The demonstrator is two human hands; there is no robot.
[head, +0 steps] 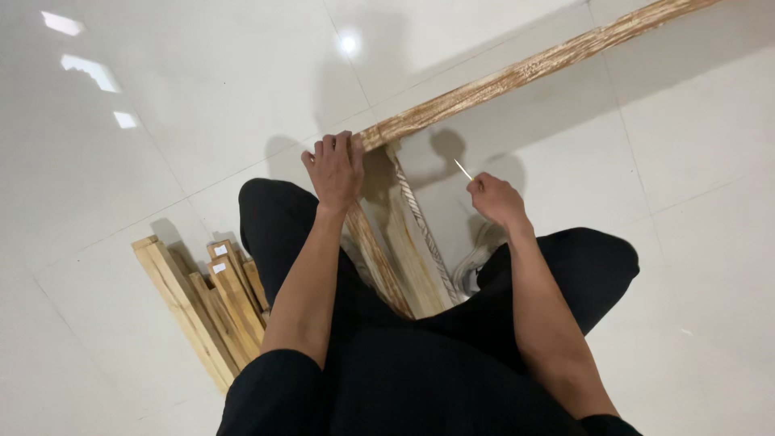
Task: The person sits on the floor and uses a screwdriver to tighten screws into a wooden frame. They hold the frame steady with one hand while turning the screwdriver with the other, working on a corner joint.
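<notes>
1. Two bare hands work at the corner of a wooden frame on the floor. The left hand (337,168) lies over the corner joint, fingers curled down and clamped on the wood where two pieces meet.
2. The right hand (496,200) is pinched shut on a thin pale pin (462,169), whose tip points up and left toward the joint, apart from the wood.
3. One long frame piece (525,71), whitewashed and worn, runs from the left hand diagonally up to the right edge of the view.
4. A second frame piece (408,242), with a twisted rope-like moulding along one side, runs from the corner down between the person's knees.
5. Black trousers cover both legs, which are bent to either side of that second piece.
6. A bundle of plain wooden slats (206,303) lies on the floor just beside the left leg, well apart from both hands.
7. The white tiled floor (178,105) is glossy and shows bright reflections of lamps.
</notes>
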